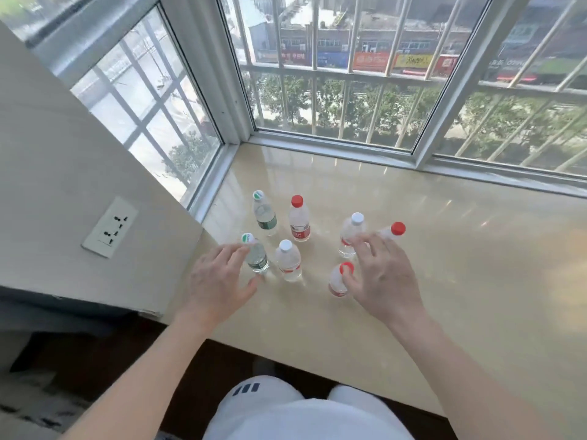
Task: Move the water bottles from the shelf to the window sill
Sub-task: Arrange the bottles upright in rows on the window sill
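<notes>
Several small clear water bottles stand upright on the beige window sill (460, 265). My left hand (219, 281) is spread beside a green-capped bottle (256, 257), fingers and thumb on either side of it, not closed round it. My right hand (382, 274) hovers with its fingers spread; its thumb is at the cap of a red-capped bottle (338, 281). Another red-capped bottle (394, 230) is partly hidden behind its fingers, and a white-capped bottle (349, 233) stands just left of its fingertips. Farther back stand a green-capped bottle (264, 215) and a red-labelled bottle (299, 222); a white-capped bottle (288, 262) is between my hands.
Barred windows (349, 100) enclose the sill at the back and left. A white wall panel with a power socket (109, 228) juts out on the left, right by the bottles. The sill stretches away to the right. My white-trousered legs are below.
</notes>
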The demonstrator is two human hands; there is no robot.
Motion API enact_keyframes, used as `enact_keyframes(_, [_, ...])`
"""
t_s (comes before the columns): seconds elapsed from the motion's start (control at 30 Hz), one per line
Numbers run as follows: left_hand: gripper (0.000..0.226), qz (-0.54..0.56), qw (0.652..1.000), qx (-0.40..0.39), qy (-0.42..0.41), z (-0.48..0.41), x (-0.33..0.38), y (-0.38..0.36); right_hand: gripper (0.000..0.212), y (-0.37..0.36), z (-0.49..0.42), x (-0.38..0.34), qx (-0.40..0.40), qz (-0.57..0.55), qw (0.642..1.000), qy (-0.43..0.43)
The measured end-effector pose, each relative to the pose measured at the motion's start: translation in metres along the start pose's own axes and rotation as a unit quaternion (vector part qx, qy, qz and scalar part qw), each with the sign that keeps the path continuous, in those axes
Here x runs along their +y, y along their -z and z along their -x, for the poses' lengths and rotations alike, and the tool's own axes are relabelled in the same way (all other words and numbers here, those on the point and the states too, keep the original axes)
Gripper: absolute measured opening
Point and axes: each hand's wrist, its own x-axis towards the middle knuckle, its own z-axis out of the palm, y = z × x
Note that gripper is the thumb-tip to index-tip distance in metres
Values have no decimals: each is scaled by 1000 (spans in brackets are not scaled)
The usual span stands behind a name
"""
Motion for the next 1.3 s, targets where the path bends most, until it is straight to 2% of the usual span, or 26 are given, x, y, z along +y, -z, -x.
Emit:
enact_keyframes(0.1, [50,23,1000,-15,15,10,-34,-11,45,-15,11,-43,-5,-26,1000,-2])
enact_keyframes(0.23, [52,57,997,-51,17,9,-74,-32,44,-52,23,-74,-44,-54,997,-31])
enact_keyframes(0.53, [52,67,988,-121,-70,-22,-135,-112,43,-139,30,-91,-120,-44,975,-181])
enact_keyframes(0.73, [57,97,983,-135,-78,-55,-148,-151,67,-184,7,-87,-168,-113,935,-291])
enact_keyframes(0.87, [65,122,983,-124,-65,-85,-147,-164,91,-209,-16,-77,-152,-163,927,-303])
enact_keyframes(0.97, [76,180,971,-135,-78,-104,-142,-170,98,-216,-32,-68,-140,-247,910,-301])
enact_keyframes(1.03, [79,226,958,-148,-91,-111,-136,-171,97,-220,-41,-62,-143,-281,907,-280])
enact_keyframes(1.17, [73,310,931,-170,-92,-119,-127,-177,79,-227,-45,-54,-152,-303,910,-240])
enact_keyframes(1.3, [65,357,915,-174,-70,-123,-128,-186,64,-230,-46,-55,-148,-302,908,-251])
